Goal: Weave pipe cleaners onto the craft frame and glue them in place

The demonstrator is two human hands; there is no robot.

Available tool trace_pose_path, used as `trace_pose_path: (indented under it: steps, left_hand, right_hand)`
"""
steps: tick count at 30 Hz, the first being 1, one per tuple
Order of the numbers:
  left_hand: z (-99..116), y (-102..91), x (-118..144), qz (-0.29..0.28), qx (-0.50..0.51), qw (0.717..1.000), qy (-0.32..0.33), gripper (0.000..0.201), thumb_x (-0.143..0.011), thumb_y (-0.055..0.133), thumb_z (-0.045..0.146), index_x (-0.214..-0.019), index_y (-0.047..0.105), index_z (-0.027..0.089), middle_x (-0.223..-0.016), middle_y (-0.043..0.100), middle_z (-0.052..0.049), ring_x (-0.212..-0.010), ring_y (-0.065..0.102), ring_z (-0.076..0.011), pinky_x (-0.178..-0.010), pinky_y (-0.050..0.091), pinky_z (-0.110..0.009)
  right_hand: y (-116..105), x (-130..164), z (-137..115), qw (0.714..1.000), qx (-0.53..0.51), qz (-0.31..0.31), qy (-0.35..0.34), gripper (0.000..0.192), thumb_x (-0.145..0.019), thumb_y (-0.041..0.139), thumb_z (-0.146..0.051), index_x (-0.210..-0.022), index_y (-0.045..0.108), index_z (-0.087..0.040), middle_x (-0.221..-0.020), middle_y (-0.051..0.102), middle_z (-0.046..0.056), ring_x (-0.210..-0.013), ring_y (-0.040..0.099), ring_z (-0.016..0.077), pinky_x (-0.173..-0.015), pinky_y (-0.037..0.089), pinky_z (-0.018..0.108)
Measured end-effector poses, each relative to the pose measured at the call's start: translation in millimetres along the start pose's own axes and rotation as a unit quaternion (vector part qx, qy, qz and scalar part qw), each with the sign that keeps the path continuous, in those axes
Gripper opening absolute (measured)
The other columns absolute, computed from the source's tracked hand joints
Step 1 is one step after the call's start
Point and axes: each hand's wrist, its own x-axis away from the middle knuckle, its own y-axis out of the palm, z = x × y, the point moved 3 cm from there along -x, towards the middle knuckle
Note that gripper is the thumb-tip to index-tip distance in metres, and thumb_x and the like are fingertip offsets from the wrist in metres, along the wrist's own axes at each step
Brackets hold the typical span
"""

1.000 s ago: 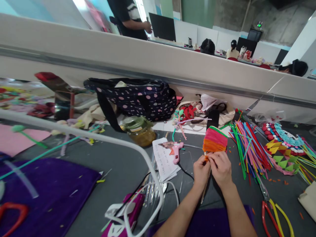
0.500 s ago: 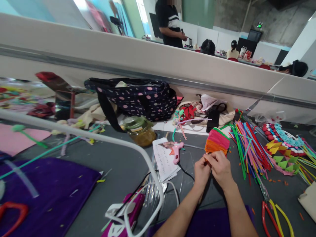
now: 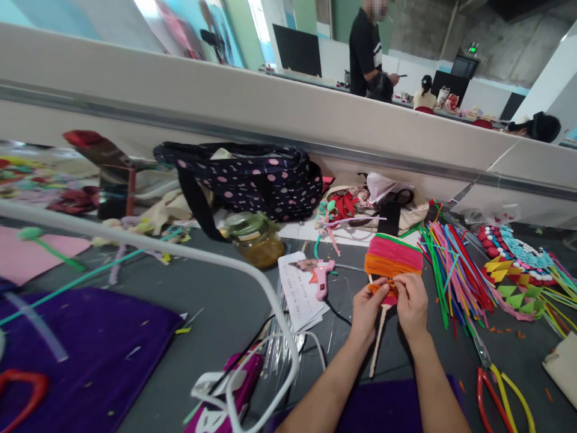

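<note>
While both hands work at the striped fan on the near right of the dark table, the step in hand looks like laying an orange strip across its near part, row by row. L hand has thumb & index pinched narrow on the strip, coming from the left; R hand pinches from the right, fingertips close to L's. Exact grip's hard to tell, strip being partly hidden. Fan shows green at its far edge, then pink, then orange; nearer, a dark gap, then a bit of pink, where the pale stick runs out twd the near side. Can't tell if fan rests on the table or is lifted.

Next move prob. calls for strip held taut & snug to the orange band on the far side, L steadying, R doing the fine pulling; too much force might bend the fan or leave gaps btwn rows. Pink glue gun lies left of the hands, partly over papers; pipe cleaners lie to the right, shears nearer on that side. Neither hand touches these.
</note>
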Motion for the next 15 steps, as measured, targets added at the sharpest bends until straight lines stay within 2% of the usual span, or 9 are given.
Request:
trace_pose_path:
  steps: [4,7,9,15]
  left_hand:
    - [-3.7,-1.2,-0.7,-0.001,0.022,0.999,-0.030,0.031,-0.058,0.081,0.024,-0.085,0.071,0.013,-0.069,0.071,-0.003,-0.050,0.057,-0.0074,-0.046,0.039,-0.016]
    - [-5.1,-0.8,-1.6,-0.016,0.044,0.999,-0.021,0.029,-0.058,0.081,0.022,-0.083,0.071,0.013,-0.072,0.072,-0.004,-0.056,0.061,-0.0100,-0.053,0.045,-0.019]
    - [-5.1,-0.4,-1.7,-0.022,0.055,0.998,-0.010,0.029,-0.058,0.081,0.022,-0.084,0.071,0.013,-0.074,0.072,-0.005,-0.060,0.063,-0.0117,-0.058,0.047,-0.021]
    - [-3.3,-1.6,-1.8,0.006,0.048,0.999,-0.005,0.038,-0.054,0.082,0.025,-0.089,0.071,0.013,-0.075,0.072,-0.005,-0.059,0.063,-0.0121,-0.058,0.047,-0.022]
  right_hand:
    - [1.2,1.6,4.9,0.999,-0.020,0.025,0.021,0.017,-0.090,0.045,-0.017,-0.085,0.060,-0.021,-0.081,0.059,0.004,-0.081,0.055,0.0179,-0.074,0.045,0.032]
    - [1.9,1.5,8.1,0.999,-0.027,0.029,0.027,0.017,-0.091,0.043,-0.019,-0.084,0.059,-0.021,-0.081,0.058,0.004,-0.081,0.055,0.0179,-0.073,0.045,0.032]
    - [2.6,0.9,8.3,0.999,-0.029,0.013,0.024,0.018,-0.091,0.043,-0.019,-0.084,0.059,-0.021,-0.081,0.058,0.004,-0.080,0.054,0.0178,-0.073,0.044,0.032]
    - [5.7,-0.9,1.0,0.998,0.000,-0.069,-0.007,0.020,-0.091,0.042,-0.017,-0.083,0.060,-0.021,-0.081,0.058,0.004,-0.080,0.053,0.0181,-0.073,0.043,0.031]
